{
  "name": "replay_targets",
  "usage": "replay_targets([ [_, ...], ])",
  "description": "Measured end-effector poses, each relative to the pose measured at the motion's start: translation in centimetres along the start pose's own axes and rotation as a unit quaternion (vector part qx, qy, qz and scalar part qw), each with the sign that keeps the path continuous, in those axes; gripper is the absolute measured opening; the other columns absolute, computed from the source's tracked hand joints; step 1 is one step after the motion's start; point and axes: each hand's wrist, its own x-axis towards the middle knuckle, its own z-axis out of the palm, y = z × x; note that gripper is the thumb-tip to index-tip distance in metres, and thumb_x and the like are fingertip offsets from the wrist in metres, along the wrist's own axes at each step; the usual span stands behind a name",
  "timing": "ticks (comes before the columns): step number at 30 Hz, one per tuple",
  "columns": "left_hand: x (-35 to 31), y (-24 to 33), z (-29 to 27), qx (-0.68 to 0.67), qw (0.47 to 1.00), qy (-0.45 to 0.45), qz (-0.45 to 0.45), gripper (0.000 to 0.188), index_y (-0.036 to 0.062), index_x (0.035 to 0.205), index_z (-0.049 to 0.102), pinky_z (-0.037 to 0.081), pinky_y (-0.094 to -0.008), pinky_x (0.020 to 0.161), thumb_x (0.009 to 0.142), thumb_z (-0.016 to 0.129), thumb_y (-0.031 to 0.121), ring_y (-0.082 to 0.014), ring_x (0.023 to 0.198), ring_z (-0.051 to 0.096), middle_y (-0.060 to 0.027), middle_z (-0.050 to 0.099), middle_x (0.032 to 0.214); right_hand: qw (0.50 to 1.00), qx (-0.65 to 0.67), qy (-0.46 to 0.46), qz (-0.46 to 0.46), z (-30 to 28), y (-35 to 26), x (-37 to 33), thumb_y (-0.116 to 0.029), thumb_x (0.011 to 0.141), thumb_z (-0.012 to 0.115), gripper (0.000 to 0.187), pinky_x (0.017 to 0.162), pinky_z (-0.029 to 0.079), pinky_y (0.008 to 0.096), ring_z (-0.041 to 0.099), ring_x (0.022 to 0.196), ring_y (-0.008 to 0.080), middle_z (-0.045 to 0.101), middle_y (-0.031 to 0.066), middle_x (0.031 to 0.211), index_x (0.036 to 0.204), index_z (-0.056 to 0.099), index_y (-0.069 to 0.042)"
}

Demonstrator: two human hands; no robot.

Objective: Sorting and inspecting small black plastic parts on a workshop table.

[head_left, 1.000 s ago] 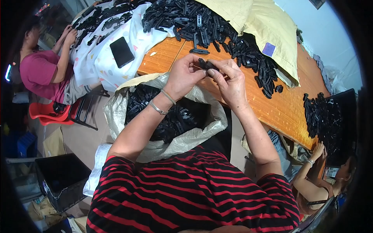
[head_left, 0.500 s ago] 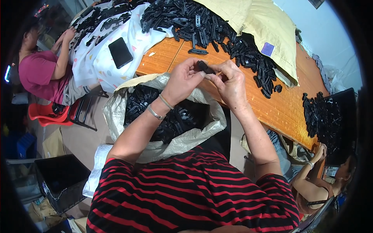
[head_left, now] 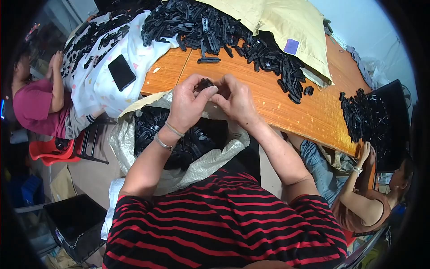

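Note:
Between my two hands is a small black plastic part (head_left: 205, 84), mostly covered by fingers. My left hand (head_left: 188, 101) closes round it with the thumb on top. Closed too, my right hand (head_left: 236, 99) pinches the same part from the other side. Both hands are raised over the near edge of the wooden table (head_left: 210, 67). Below them stands an open woven sack (head_left: 122, 143) with many loose black plastic parts (head_left: 152, 130) inside. Beyond my hands, a large heap of similar black parts (head_left: 192, 24) lies on the table.
A tan sack (head_left: 291, 27) covers part of the heap. On the left, a dark phone (head_left: 121, 72) rests on a patterned white cloth (head_left: 94, 89). One person (head_left: 38, 105) sits at left, another (head_left: 358, 201) at right beside more black parts (head_left: 358, 116). A black crate (head_left: 74, 224) stands lower left.
The view has shifted, so the table and heap sit further left. My hands have drawn closer together round the black part, which is now more covered.

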Motion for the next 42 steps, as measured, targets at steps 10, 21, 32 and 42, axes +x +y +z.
replay_targets([
  [10,-1.4,2.4,-5.6,0.102,0.98,-0.114,-0.129,0.018,-0.0029,0.088,0.062,0.047,-0.0222,0.068,0.091,0.061,0.015,-0.0063,0.074,0.057,-0.0018,0.062,0.074,0.982,0.027,-0.187,-0.029,-2.4,-1.3,-0.4,-0.022,0.078,0.077,0.027,0.06,0.05,0.0312,0.063,0.065,0.0192,0.065,0.012,0.074,0.087,0.063,-0.001],
  [21,9.1,-3.0,-2.2,0.533,0.834,-0.065,0.127,0.022,0.0021,0.103,0.066,0.05,-0.0366,0.073,0.081,0.066,0.008,-0.0255,0.086,0.063,-0.0122,0.064,0.091,0.908,-0.396,-0.091,-0.103,-9.7,11.7,5.9,-0.001,0.075,0.061,0.03,0.069,0.052,0.0402,0.062,0.082,0.0324,0.056,0.0111,0.096,0.103,0.067,-0.009],
  [32,11.9,-6.3,-1.4,0.595,0.775,-0.111,0.182,0.013,0.0013,0.08,0.059,0.051,-0.0414,0.073,0.074,0.07,0.006,-0.0331,0.083,0.061,-0.015,0.058,0.085,0.941,-0.307,-0.119,-0.078,-7.9,9.6,6.4,-0.016,0.083,0.063,0.019,0.071,0.049,0.0452,0.061,0.084,0.0377,0.057,0.0197,0.093,0.092,0.056,-0.001],
  [42,8.1,-4.8,-1.5,0.09,0.989,-0.089,-0.081,0.022,-0.0016,0.104,0.057,0.053,-0.0267,0.063,0.083,0.065,0.0,-0.0162,0.069,0.065,-0.0084,0.064,0.089,0.988,0.094,-0.023,0.121,-2.9,4.3,2.9,-0.007,0.092,0.06,0.014,0.06,0.05,0.0244,0.062,0.064,0.0098,0.063,0.0041,0.075,0.1,0.057,0.003],
])
